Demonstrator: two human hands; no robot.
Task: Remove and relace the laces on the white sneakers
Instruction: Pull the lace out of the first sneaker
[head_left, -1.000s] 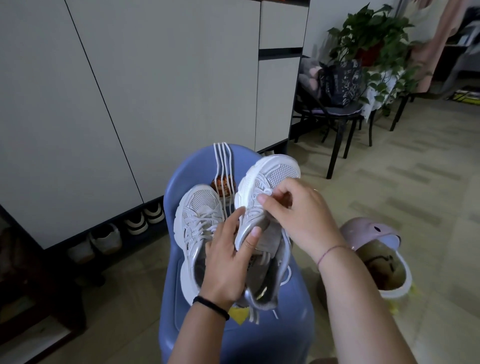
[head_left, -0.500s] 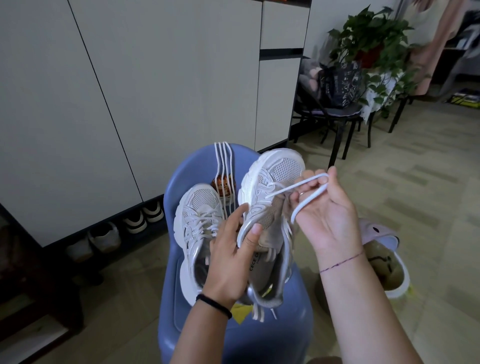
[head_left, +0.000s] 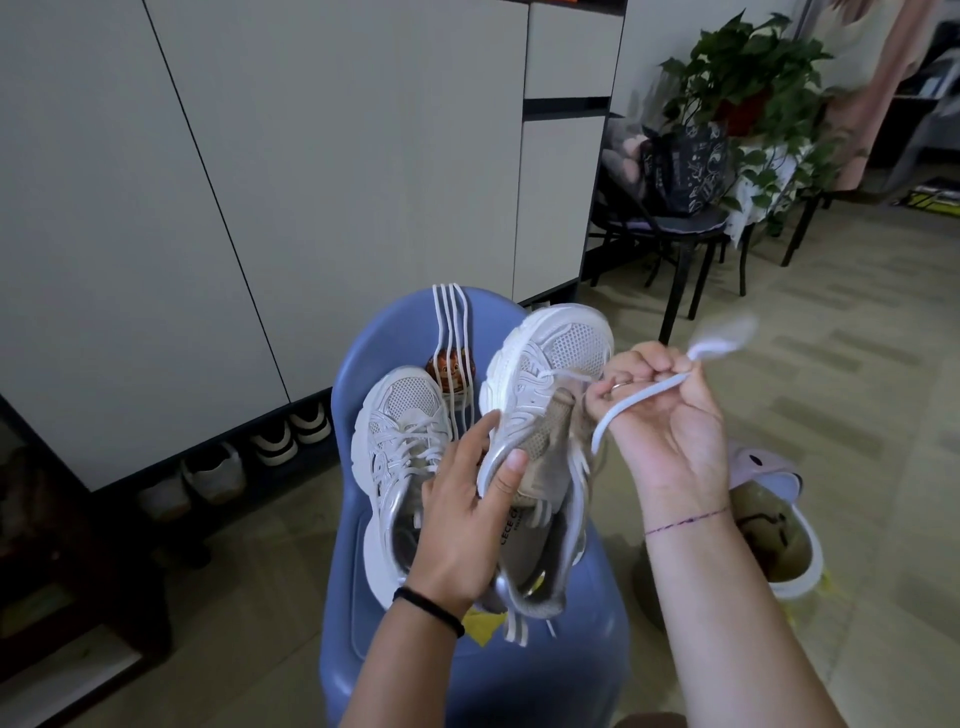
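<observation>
My left hand (head_left: 465, 512) grips the side of a white sneaker (head_left: 550, 364) and holds it tilted up above the blue chair (head_left: 467, 670). To the right of that sneaker, my right hand (head_left: 662, 415) pinches its white lace (head_left: 644, 395), which runs back to the eyelets near the toe. The lace's free end is blurred above my fingers. A second white sneaker (head_left: 402, 431), still laced, lies on the chair seat to the left. Loose white laces (head_left: 452, 332) hang over the chair back.
White cabinet doors (head_left: 260, 182) fill the left, with shoes (head_left: 291, 436) tucked beneath them. A pink-and-white bin (head_left: 774, 525) stands on the floor at the right. Farther back are a black chair (head_left: 675, 228) carrying a dark bag and a leafy plant (head_left: 748, 67).
My right hand has left the sneaker's tongue and drawn the lace out to the right. The sneaker in my left hand has tipped up a little.
</observation>
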